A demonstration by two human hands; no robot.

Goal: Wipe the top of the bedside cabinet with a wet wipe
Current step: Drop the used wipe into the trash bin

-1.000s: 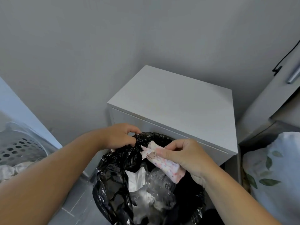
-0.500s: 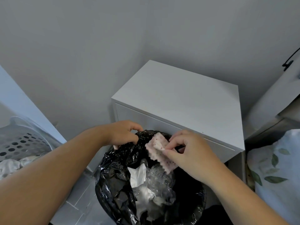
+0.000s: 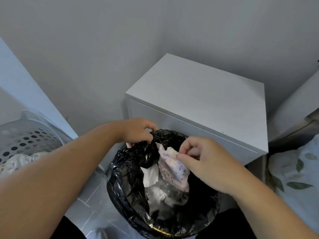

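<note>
The white bedside cabinet [image 3: 203, 94] stands against the grey wall, its top bare. In front of it is a bin lined with a black bag [image 3: 127, 180]. My left hand [image 3: 138, 131] pinches the bag's far rim. My right hand [image 3: 207, 161] holds a pink dotted wet-wipe packet [image 3: 174, 169] by its upper edge, over the bin's mouth. The packet hangs down into the opening. White tissue and clear plastic [image 3: 155, 195] lie inside the bin.
A perforated laundry basket [image 3: 25, 140] with cloth in it sits at the left. Bedding with a leaf print [image 3: 293, 175] lies at the right beside a grey bed frame [image 3: 296, 107]. The floor is pale tile [image 3: 89, 204].
The view has shifted, so the cabinet sits further right. My right hand has turned the packet, which now hangs lower into the bin. My left hand keeps its hold on the bag's rim.
</note>
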